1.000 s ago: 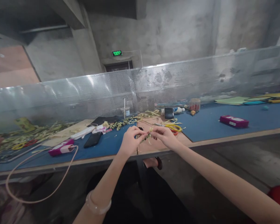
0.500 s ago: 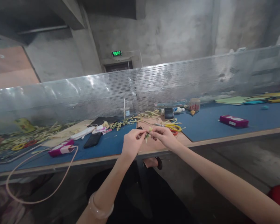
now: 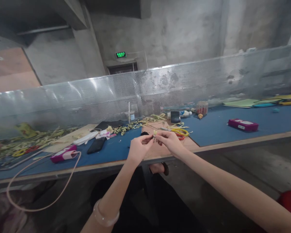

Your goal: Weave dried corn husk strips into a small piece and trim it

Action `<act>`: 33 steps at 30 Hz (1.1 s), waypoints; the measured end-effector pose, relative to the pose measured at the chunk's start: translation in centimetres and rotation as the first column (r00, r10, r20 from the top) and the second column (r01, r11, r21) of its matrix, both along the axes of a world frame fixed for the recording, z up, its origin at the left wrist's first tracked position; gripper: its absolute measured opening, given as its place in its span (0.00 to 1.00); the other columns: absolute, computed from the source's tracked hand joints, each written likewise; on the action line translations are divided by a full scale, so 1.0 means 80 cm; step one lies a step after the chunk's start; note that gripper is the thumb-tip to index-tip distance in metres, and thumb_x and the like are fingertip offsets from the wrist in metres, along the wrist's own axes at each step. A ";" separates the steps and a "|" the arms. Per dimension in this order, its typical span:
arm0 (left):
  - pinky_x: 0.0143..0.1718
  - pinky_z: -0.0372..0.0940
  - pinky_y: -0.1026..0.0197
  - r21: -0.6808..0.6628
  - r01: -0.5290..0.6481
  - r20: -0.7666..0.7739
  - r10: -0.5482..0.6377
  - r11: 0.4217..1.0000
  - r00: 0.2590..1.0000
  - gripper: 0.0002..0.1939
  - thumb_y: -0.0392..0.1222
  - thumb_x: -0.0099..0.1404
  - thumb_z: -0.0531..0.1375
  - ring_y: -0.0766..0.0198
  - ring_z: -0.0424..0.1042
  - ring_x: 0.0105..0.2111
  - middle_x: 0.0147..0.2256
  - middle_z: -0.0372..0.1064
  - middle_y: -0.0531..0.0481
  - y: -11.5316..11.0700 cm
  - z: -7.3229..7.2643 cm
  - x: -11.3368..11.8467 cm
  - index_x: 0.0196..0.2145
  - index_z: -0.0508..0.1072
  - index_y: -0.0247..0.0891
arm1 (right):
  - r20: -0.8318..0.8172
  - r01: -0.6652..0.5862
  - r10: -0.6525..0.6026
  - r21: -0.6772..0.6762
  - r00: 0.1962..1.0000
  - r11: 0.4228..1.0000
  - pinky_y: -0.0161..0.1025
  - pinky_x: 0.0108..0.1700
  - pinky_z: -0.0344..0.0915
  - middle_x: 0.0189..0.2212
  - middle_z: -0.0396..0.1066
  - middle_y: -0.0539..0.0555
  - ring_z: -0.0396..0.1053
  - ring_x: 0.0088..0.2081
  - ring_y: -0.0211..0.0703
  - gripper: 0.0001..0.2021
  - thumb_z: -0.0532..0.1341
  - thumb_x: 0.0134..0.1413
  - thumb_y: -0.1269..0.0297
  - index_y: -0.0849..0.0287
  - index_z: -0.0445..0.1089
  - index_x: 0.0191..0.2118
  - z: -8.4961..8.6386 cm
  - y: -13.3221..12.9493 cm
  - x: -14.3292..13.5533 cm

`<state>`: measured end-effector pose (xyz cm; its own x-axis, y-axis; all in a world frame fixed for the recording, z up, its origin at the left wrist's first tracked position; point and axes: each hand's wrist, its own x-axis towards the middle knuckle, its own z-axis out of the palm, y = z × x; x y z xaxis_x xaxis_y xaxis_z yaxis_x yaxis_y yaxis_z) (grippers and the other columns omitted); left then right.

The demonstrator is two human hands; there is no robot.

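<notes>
A small yellow-green leaf piece (image 3: pixel 154 133) is pinched between L hand (image 3: pixel 138 149) and R hand (image 3: pixel 169 142), held clear above the near counter (image 3: pixel 208 129) edge, presumably for close fingertip work. Fingers of both hands are closed on it, tips meeting. Both forearms are extended fwd, wrists angled inward. Yellow scissors (image 3: pixel 180 132) lie just beyond.
</notes>
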<state>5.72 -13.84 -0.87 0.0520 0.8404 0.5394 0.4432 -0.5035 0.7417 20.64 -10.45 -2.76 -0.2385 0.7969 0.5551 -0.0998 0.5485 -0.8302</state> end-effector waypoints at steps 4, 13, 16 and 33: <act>0.38 0.69 0.59 -0.005 0.009 0.035 -0.009 1.000 0.999 0.11 0.36 0.52 0.61 0.58 0.75 0.33 0.34 0.77 0.46 0.003 -0.002 0.000 0.35 0.77 0.36 | -0.017 0.027 -0.027 -0.011 0.999 1.000 0.34 0.26 0.55 0.19 0.64 0.48 0.58 0.22 0.33 0.12 0.60 0.46 0.57 0.61 0.68 0.23 0.000 -0.003 -0.004; 0.37 0.67 0.58 -0.061 0.029 0.173 -0.019 0.998 0.985 0.12 0.41 0.51 0.63 0.58 0.74 0.33 0.32 0.76 0.45 0.011 -0.009 -0.004 0.34 0.77 0.35 | -0.006 0.085 -0.085 -0.042 0.996 0.995 0.34 0.25 0.56 0.19 0.64 0.50 0.58 0.21 0.34 0.12 0.60 0.44 0.56 0.61 0.68 0.23 0.002 -0.007 -0.012; 0.39 0.66 0.58 -0.144 0.088 0.303 -0.040 0.986 0.952 0.12 0.40 0.48 0.65 0.59 0.73 0.33 0.32 0.76 0.45 0.017 -0.011 -0.006 0.33 0.77 0.34 | 0.011 0.081 -0.081 -0.036 0.997 0.996 0.34 0.24 0.55 0.18 0.64 0.49 0.58 0.21 0.34 0.11 0.60 0.45 0.57 0.61 0.69 0.23 0.004 -0.003 -0.012; 0.43 0.65 0.62 -0.290 0.421 0.726 -0.089 0.860 0.681 0.08 0.29 0.46 0.63 0.65 0.73 0.30 0.28 0.75 0.46 0.024 -0.016 -0.009 0.29 0.76 0.31 | -0.090 -0.046 0.039 -0.081 0.995 0.996 0.34 0.26 0.57 0.20 0.67 0.50 0.59 0.22 0.33 0.11 0.63 0.42 0.59 0.62 0.73 0.30 -0.002 0.012 -0.015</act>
<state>4.99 -11.92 -2.15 0.0662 0.9892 0.1305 -0.3539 -0.0990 0.9300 19.41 -9.52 -2.92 -0.2263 0.8313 0.5076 -0.1965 0.4715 -0.8597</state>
